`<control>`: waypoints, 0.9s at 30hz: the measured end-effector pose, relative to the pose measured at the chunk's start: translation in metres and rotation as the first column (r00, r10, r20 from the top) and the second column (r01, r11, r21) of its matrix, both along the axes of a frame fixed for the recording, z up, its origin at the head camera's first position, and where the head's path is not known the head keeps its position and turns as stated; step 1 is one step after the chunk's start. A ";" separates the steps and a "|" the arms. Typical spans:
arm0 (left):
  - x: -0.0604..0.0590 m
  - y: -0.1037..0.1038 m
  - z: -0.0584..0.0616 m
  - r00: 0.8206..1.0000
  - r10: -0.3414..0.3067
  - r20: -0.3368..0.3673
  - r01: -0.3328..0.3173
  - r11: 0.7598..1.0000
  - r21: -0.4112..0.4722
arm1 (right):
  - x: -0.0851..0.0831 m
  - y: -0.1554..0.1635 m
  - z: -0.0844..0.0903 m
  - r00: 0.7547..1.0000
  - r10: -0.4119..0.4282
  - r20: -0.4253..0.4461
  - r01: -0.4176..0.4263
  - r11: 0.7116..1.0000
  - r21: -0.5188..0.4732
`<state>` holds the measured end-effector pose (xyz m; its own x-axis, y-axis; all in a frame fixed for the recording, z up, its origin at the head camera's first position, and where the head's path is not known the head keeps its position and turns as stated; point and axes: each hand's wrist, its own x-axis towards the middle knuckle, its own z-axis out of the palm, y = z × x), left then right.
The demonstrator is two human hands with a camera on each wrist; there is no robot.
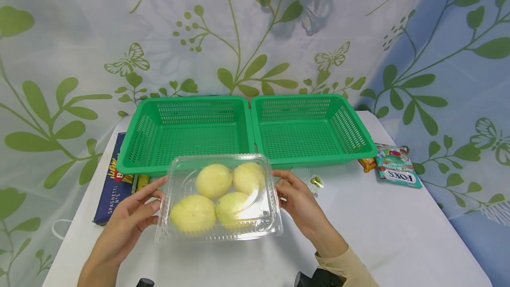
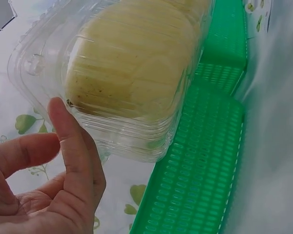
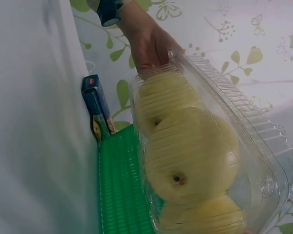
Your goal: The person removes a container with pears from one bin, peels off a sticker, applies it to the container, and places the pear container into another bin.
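Note:
A clear plastic clamshell box (image 1: 219, 198) holds several pale yellow round fruits (image 1: 214, 180) and sits between my two hands over the white table. My left hand (image 1: 135, 216) is at its left side, with straight fingers (image 2: 63, 131) touching the box wall (image 2: 122, 73). My right hand (image 1: 296, 200) grips the right rim, thumb on top and fingers bent against the side. In the right wrist view the box (image 3: 205, 146) fills the frame, and the left hand (image 3: 146, 44) shows behind it.
Two green mesh baskets (image 1: 131, 141) (image 1: 358, 132) stand side by side just behind the box. A blue spaghetti packet (image 1: 113, 189) lies at the left, partly under the left basket. A candy bag (image 1: 396, 169) lies at the right, and a small sachet (image 1: 316, 182) near my right hand.

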<state>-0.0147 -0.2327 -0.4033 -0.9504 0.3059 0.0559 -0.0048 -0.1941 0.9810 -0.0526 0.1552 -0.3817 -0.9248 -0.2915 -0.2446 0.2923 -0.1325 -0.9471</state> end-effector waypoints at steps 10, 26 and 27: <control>0.010 0.000 -0.006 1.000 0.004 0.027 -0.003 0.999 -0.039 | 0.007 0.005 -0.007 0.999 0.045 0.007 -0.045 0.999 0.028; 0.018 0.007 -0.015 0.996 -0.010 0.086 0.017 0.996 -0.083 | 0.013 0.014 -0.023 0.997 0.069 0.037 -0.070 0.997 0.025; 0.018 0.007 -0.015 0.996 -0.010 0.086 0.018 0.996 -0.085 | 0.013 0.015 -0.024 0.997 0.069 0.037 -0.070 0.997 0.023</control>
